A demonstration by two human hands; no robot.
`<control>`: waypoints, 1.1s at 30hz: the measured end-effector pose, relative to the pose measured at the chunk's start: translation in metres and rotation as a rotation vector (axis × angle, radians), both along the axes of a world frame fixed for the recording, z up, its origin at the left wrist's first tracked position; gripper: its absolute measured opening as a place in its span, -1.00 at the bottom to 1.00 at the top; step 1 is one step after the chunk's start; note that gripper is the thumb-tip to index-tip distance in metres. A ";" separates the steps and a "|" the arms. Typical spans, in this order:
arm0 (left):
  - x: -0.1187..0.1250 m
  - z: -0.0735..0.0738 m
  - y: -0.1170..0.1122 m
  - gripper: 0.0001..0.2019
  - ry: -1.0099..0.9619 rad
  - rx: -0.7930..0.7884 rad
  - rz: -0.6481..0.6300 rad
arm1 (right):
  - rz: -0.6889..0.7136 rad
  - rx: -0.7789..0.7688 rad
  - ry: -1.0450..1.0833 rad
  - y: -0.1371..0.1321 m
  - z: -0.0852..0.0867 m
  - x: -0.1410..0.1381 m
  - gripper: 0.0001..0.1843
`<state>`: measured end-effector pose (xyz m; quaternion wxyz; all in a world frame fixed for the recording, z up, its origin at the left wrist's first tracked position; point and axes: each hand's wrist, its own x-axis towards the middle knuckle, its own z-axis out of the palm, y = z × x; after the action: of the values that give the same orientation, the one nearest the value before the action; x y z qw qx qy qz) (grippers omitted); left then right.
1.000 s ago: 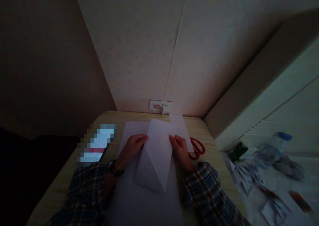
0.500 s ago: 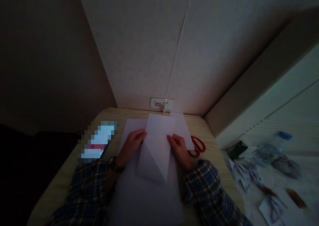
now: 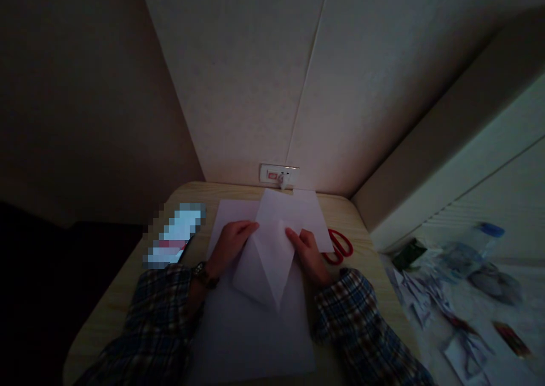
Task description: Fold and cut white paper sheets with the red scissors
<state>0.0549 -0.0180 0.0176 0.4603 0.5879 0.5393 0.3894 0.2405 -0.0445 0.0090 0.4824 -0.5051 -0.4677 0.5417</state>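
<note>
A folded sheet of white paper point(image 3: 275, 250) is held up between both hands, its lower part tapering to a point toward me. My left hand point(image 3: 233, 239) pinches its left edge between thumb and fingers. On the right edge, my right hand point(image 3: 307, 252) grips it with the thumb on top. Beneath lies a larger white sheet point(image 3: 255, 346) flat on the table. Another white sheet point(image 3: 317, 227) lies behind my right hand and partly covers red-handled scissors point(image 3: 340, 247), whose blades are hidden.
A lit phone point(image 3: 176, 235), its screen pixelated, lies at the left of the wooden table point(image 3: 106, 312). A socket with a plug point(image 3: 281, 177) is on the wall behind. Right of the table, lower down, are a plastic bottle point(image 3: 472, 250) and paper scraps point(image 3: 419, 301).
The folded paper has tilted, and a flap with a peak now shows in its middle. My left hand has shifted slightly right along its edge. The whole view has moved a little.
</note>
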 end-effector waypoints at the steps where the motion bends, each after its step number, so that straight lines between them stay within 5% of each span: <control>1: 0.002 -0.001 0.000 -0.67 0.008 0.002 -0.007 | -0.017 0.007 -0.003 0.000 -0.001 0.001 -0.65; 11: 0.003 0.003 -0.003 -0.79 -0.193 -0.076 0.042 | -0.034 0.053 0.082 0.004 -0.006 0.002 -0.62; 16: -0.001 0.005 -0.005 -0.78 -0.417 -0.228 0.008 | 0.049 0.028 0.358 0.008 -0.002 0.002 -0.34; 20: 0.009 0.012 -0.016 -0.76 -0.558 -0.371 -0.147 | 0.123 0.051 0.373 0.004 0.004 0.003 -0.63; 27: 0.030 0.016 -0.034 -0.69 -0.609 -0.546 -0.293 | 0.244 0.115 0.094 -0.003 0.013 -0.001 -0.85; 33: 0.028 0.009 -0.033 -0.58 -0.490 -0.396 -0.340 | 0.091 0.165 0.121 0.008 0.001 0.002 -0.90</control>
<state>0.0824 -0.0512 0.0265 0.7393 0.4577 0.3723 0.3246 0.2425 -0.0361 0.0100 0.5248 -0.4082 -0.5032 0.5521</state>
